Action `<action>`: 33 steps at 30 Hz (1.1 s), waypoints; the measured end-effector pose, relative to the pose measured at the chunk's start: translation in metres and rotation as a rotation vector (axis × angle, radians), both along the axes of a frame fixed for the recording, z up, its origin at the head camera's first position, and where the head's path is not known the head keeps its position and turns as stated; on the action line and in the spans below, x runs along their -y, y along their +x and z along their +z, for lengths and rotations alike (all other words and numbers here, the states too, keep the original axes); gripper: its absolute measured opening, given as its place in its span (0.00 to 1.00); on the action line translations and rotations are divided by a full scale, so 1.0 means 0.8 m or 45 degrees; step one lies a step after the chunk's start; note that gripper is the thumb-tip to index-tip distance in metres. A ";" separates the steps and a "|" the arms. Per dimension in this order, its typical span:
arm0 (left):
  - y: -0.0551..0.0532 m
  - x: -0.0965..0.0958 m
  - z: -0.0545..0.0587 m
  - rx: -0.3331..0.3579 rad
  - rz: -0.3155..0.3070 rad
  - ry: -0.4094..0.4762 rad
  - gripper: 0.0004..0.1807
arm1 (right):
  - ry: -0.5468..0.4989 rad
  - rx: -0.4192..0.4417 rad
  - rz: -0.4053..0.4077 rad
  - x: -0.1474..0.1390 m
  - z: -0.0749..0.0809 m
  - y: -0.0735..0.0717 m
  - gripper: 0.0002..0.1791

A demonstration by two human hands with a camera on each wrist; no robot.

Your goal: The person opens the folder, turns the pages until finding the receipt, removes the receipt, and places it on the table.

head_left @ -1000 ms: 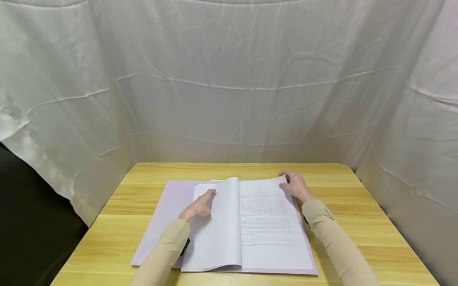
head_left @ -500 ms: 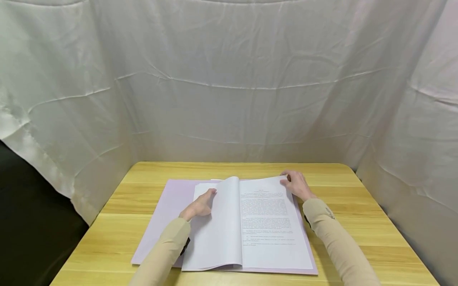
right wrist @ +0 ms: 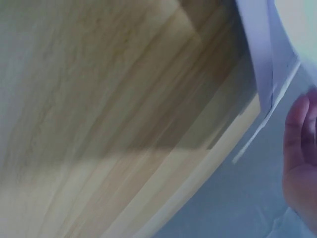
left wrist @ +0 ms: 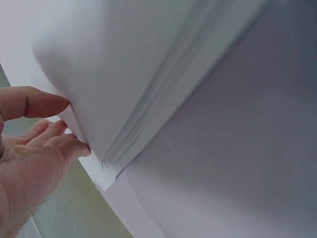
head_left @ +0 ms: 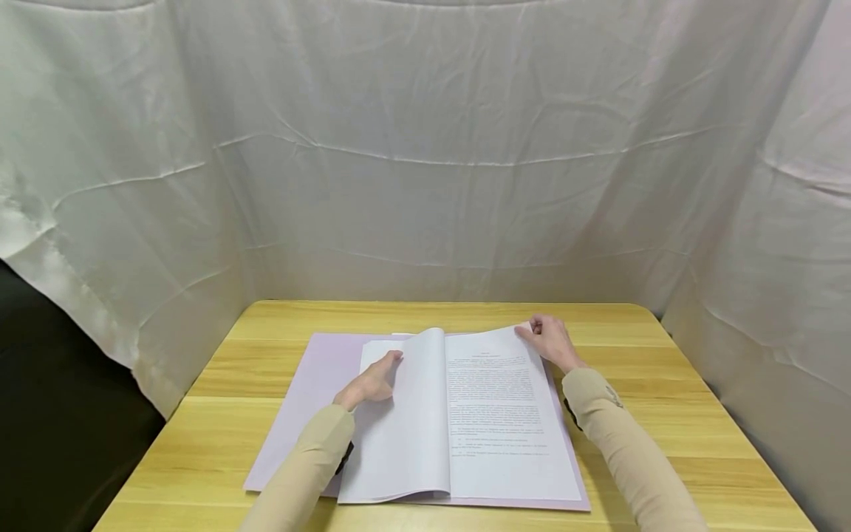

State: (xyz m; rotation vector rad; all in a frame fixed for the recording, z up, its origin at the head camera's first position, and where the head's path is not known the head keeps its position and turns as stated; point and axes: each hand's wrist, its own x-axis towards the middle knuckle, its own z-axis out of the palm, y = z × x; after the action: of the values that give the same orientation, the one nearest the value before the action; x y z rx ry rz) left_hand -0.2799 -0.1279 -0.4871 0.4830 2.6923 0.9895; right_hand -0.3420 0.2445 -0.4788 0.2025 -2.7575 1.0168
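A thick stack of white paper lies folded open on a lilac folder [head_left: 326, 369]. Its left-hand pages [head_left: 405, 428] arch up near the middle, and the right-hand page [head_left: 499, 414] carries printed text. My left hand [head_left: 372, 383] rests on the left-hand pages with loosely bent fingers; in the left wrist view its thumb and fingertips touch the paper by the sheet edges [left wrist: 143, 109]. At the upper right corner of the printed page, my right hand [head_left: 553, 342] pinches the sheet and holds that corner slightly raised. Only part of this hand shows in the right wrist view.
Under the folder is a wood-grain table [head_left: 638, 414], its far edge just beyond the papers. Pale grey cloth [head_left: 425, 185] hangs behind and along both sides. A black area [head_left: 53, 414] shows at the lower left.
My right hand's fingers have shifted on the page corner, the thumb moving slightly left, and the corner sits a little higher. My left hand stays in place.
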 end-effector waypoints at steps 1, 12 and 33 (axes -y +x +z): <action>0.000 0.000 0.000 0.002 -0.002 0.003 0.42 | -0.013 0.008 0.005 0.001 0.001 0.001 0.16; -0.001 0.001 -0.002 0.001 -0.032 0.048 0.41 | -0.255 0.251 0.205 0.011 0.014 0.014 0.31; 0.009 -0.006 0.006 0.036 0.113 0.199 0.42 | -0.858 0.696 0.517 0.020 0.043 0.047 0.41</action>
State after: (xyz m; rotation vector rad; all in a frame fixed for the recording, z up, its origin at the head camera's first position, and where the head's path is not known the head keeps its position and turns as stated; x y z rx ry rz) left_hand -0.2731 -0.1228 -0.4823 0.3774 2.6444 1.2281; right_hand -0.3047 0.2285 -0.4441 0.4383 -2.6383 2.3356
